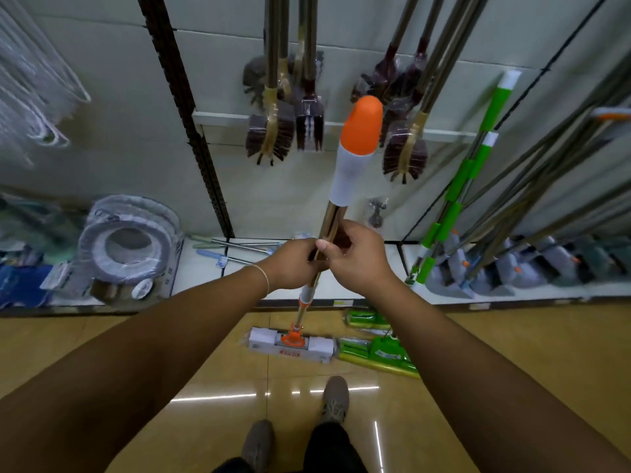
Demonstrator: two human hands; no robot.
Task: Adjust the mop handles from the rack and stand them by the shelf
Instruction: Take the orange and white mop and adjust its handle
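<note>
Both hands on the mop handle, upright before the shelf.

We grip the mop handle (333, 218) with left hand (293, 264) and right hand (355, 256) curled round its metal shaft, side by side; its mop head (290, 344) rests on the floor (170, 353) just before the shelf edge (512, 297), green packets (375, 349) beside it, open floor around our shoes (336, 399).

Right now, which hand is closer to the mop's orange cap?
Right. The right hand grips the pole just under the orange cap; the left hand grips lower.
</note>
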